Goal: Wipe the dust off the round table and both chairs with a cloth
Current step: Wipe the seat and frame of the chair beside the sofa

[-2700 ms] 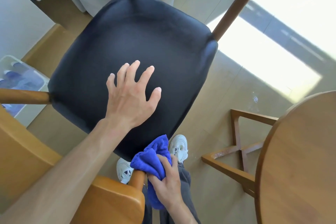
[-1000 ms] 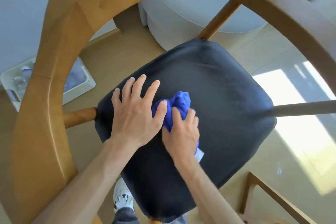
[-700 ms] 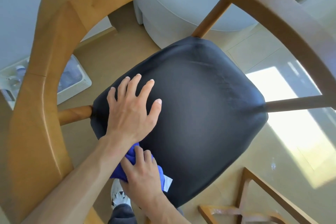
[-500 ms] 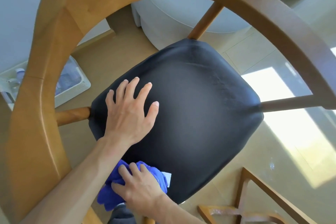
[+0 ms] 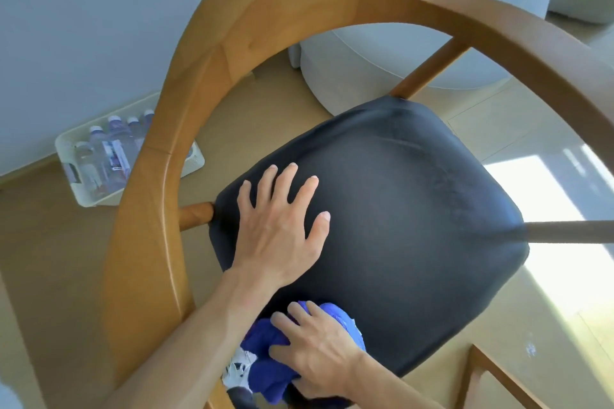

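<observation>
A wooden chair (image 5: 156,209) with a curved backrest fills the view, and its black padded seat (image 5: 415,209) faces me. My left hand (image 5: 282,226) lies flat on the seat's left part, fingers spread. At the seat's near edge my right hand (image 5: 319,352) grips a bunched blue cloth (image 5: 269,365) and presses it against the seat edge. The round table's top is out of view.
A white bin (image 5: 99,156) holding several plastic bottles sits on the floor at the left by the wall. A pale grey upholstered seat (image 5: 382,53) stands behind the chair. A wooden frame piece (image 5: 491,375) shows at the lower right. Sunlight falls on the floor at the right.
My right hand drew the blue cloth from the middle of the seat back to its near edge. My left hand stayed flat on the seat.
</observation>
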Demonstrator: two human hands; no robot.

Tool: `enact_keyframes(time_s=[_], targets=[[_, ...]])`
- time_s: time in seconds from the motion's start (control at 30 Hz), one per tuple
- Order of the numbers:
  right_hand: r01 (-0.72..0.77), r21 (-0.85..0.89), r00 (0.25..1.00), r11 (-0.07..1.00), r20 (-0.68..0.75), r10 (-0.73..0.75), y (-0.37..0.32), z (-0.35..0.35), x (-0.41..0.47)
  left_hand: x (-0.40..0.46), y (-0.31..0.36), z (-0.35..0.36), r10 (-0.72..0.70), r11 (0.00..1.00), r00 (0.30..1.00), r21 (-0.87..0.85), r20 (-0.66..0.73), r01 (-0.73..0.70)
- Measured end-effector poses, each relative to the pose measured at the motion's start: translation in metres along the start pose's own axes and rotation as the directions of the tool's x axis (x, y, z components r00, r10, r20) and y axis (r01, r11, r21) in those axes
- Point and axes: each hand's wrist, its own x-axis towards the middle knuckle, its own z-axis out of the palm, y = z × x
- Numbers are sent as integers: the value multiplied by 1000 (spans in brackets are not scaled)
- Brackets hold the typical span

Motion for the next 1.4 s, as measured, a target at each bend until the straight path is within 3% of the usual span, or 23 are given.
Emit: enact_keyframes(time_s=[0.17,0.27,0.43,0.57,0.7,0.77,0.8,0.97,1.23,1.3,1.4], targets=[[-141,104,968,985,-193,159,42,-27,40,3,5,0,27,999,1000,-17,9,-27],[-329,330,849,885,-306,430,71,-50,63,7,4,0,20,1000,1000,9,8,-20],[-582,221,713,783,-325,622,145,-77,84,14,5,1,72,997,997,14,-30,-72],[-808,369,366,459,-295,882,221,-103,59,15,2,1,68,998,996,-8,-52,-68],[-839,526,47,139,-184,982,280,-118,16,15,7,-1,73,994,994,-77,-80,-79],[-821,570,-72,29,-154,985,292,-119,12,15,10,-1,86,991,991,-94,-98,-96],[-825,564,-88,18,-161,983,293,-119,18,15,11,-1,92,990,990,-99,-109,-103],[-900,389,77,196,-301,950,287,-126,59,13,15,-1,94,985,987,-135,-127,-111],[-931,250,173,268,-345,923,285,-128,70,12,17,-6,71,979,987,-178,-141,-96],[-920,188,260,343,-363,895,277,-128,84,13,17,-6,66,979,988,-184,-142,-91],[-859,40,472,511,-325,819,256,-131,123,14,16,-6,60,980,989,-183,-134,-84]])
